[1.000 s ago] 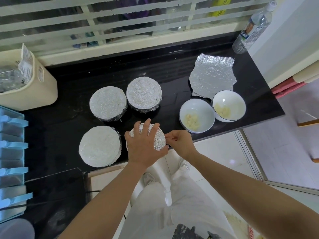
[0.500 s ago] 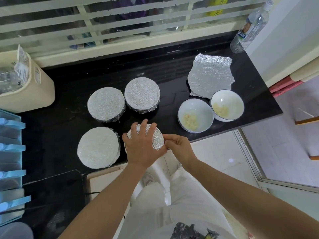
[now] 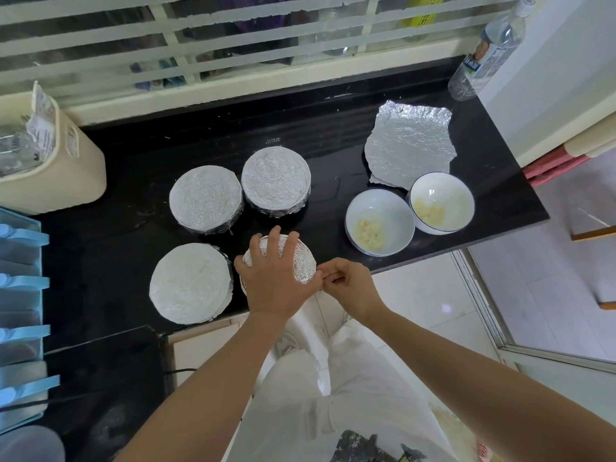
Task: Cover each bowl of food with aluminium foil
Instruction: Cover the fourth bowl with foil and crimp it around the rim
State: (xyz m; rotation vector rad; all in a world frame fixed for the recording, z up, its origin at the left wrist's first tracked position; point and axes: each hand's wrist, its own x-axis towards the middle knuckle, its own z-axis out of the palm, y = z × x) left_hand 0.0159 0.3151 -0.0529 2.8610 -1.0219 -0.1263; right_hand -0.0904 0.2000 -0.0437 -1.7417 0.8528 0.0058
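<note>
Foil-wrapped bowl (image 3: 304,261) sits at the near edge of the black counter (image 3: 133,235), mostly under the left hand (image 3: 276,285). That hand clasps it from above: palm on the foil top, fingers spread and bent over the far rim, thumb at the left side. Right hand (image 3: 346,285) is at the bowl's right side, fingers curled in, fingertips pinching the foil edge just beside the left hand's little finger.

Three covered bowls lie to the left and behind: one (image 3: 190,283) just beside the held bowl at the near edge, two more (image 3: 205,198) (image 3: 276,180) side by side further back, touching or nearly so.

Two open white bowls stand to the right, rims touching: nearer one (image 3: 383,205) and right one (image 3: 443,191), each with a small heap of pale food. Loose foil sheet (image 3: 410,145) lies flat behind them, its near edge tucked by the right bowl.

Water bottle (image 3: 486,51) stands in the far right corner. Cream container (image 3: 50,168) at far left; blue rack (image 3: 20,295) along the left edge.
</note>
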